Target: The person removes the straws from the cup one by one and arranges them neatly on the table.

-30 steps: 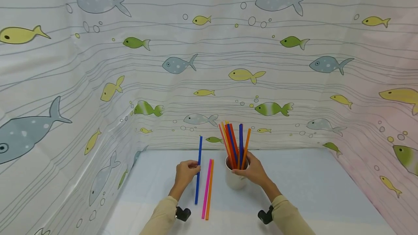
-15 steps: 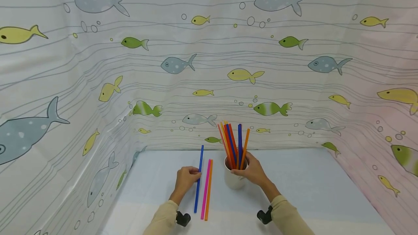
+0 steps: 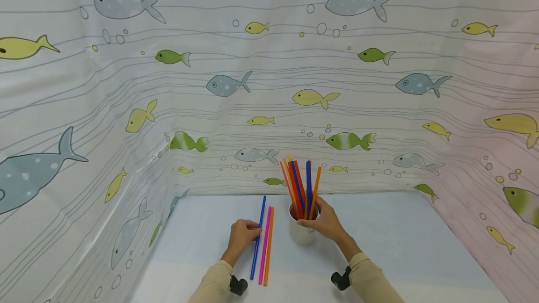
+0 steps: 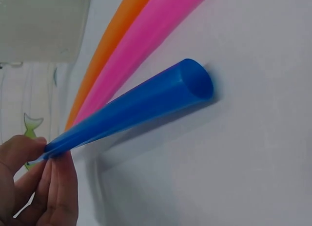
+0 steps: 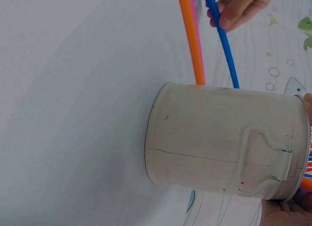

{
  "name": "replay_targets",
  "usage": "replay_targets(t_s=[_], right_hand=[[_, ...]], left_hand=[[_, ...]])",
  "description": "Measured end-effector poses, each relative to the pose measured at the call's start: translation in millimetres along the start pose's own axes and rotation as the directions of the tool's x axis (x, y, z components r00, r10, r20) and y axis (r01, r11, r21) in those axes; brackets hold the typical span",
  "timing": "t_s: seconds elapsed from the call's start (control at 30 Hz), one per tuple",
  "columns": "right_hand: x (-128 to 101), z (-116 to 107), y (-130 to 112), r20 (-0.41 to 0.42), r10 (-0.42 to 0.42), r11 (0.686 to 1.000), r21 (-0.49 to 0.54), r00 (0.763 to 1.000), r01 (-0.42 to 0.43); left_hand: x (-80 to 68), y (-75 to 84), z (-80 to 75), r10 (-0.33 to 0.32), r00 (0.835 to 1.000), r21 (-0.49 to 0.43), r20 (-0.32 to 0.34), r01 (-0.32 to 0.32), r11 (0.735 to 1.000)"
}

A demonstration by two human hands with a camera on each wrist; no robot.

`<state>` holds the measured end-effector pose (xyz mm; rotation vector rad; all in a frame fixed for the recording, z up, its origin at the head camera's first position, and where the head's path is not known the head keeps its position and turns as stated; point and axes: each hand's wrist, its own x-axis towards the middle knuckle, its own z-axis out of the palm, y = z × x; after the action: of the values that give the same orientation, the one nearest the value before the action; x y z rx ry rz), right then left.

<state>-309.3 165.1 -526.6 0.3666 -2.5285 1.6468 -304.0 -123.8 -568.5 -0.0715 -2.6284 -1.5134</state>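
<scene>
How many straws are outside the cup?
3: blue straw, pinched in the left grip; pink straw, lying on the table beside it; orange straw, on the pink one's other side. The bunch in the cup is excluded; some there may be hidden.

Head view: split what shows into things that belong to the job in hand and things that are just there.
Part of the job, it seems:
blue straw, pinched by the left hand
pink straw and orange straw, side by side on the table
off-white mug, held by the right hand
mixed-colour straws standing in the mug

Just there:
fish-print sheet
black wrist devices
</scene>
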Motion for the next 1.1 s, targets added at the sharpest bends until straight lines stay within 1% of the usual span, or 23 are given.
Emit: replay_targets(t_s=[0.13,0.23,0.53,0.93,1.1], right_hand=[[0.8,0.5,0.4,-0.007,0.003,1.0,-0.01,1.0,-0.003],[1.6,0.5,0.8,-0.012,0.004,1.0,-0.021,1.0,-0.004],[1.1,0.5,1.1,-0.003,0.017,1.0,-0.021,1.0,-0.017],[2.0,0.7,1.3,-0.008,0.015,1.0,-0.027,1.0,-0.015],[1.5,0.3,1.3,-0.003,0.008,1.0,-0.018,1.0,-0.008]], left_hand=[[2.3,0.0,1.1,0.024,1.0,0.008,0.009,-0.024,1.0],[2.9,1.2,1.5,0.023,1.0,0.006,0.016,-0.024,1.0],[2.2,-1.9,3.3,-0.042,0.998,0.023,0.041,0.041,0.999],[2.0,-4.7,4.9,-0.056,0.996,0.006,0.065,0.056,0.998],[1.3,-6.4,6.0,-0.046,0.997,-0.001,0.065,0.047,0.999]])
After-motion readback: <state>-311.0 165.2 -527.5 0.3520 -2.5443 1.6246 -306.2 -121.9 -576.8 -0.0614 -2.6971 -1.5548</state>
